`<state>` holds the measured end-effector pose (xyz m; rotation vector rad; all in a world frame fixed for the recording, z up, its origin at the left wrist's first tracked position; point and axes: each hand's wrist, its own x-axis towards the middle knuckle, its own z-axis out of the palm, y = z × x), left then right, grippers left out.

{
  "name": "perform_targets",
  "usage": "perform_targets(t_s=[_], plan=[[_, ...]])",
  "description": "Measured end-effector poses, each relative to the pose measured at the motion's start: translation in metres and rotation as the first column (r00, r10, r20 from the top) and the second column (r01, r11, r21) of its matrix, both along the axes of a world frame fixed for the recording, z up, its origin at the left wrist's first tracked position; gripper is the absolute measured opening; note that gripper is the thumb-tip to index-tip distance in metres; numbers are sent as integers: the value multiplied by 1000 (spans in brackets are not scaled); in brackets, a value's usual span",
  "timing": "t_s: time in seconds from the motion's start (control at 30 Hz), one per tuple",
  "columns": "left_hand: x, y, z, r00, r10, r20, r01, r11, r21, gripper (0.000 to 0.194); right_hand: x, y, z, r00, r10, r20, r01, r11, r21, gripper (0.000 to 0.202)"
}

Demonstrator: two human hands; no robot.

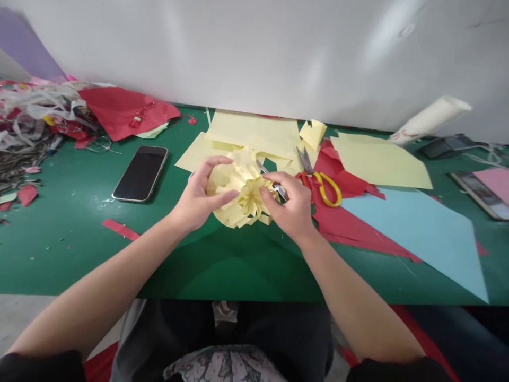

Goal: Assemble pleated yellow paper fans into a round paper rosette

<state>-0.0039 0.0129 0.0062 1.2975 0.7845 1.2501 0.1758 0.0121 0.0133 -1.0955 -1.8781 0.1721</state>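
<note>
A pleated pale yellow paper flower (251, 197) is held up between my two hands over the green table. My left hand (202, 192) grips its left side, thumb on the front and fingers at the rim. On the right, my right hand (289, 201) pinches the folds beside the flower's centre with thumb and fingers. A silver metal object (280, 192) shows partly behind my right hand; I cannot make out what it is. Yellow-handled scissors (328, 189) lie with blades apart just right of my right hand.
Yellow sheets (254, 130) lie behind the flower. Red paper (350, 225) and a light blue sheet (421, 223) are at the right, near a paper roll (433, 119). A black phone (141, 174) and a heap of scraps (35, 119) are at the left.
</note>
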Motion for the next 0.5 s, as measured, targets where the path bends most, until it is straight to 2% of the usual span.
perform_targets(t_s=[0.1,0.17,0.23,0.3,0.4,0.43,0.5], plan=[[2,1,-2,998,-32,50,44,965,-258,28,0,2,-4,997,-72,25,73,995,-65,14],[3,2,-2,995,-23,102,65,903,-425,20,1,3,-5,997,-76,25,79,986,-143,15],[4,3,-1,989,-22,145,95,845,-526,14,3,4,-3,998,-68,3,67,972,-224,14],[4,3,0,981,-57,186,154,811,-564,12,5,4,0,998,-54,-30,43,954,-296,13],[3,4,3,971,-100,218,209,795,-569,14,6,2,7,997,-42,-63,14,924,-381,14],[2,5,3,975,-103,196,199,791,-578,15,7,2,8,996,-42,-75,8,911,-413,15],[-1,7,2,990,-131,45,132,792,-596,14,7,1,11,993,-56,-102,0,878,-478,18]])
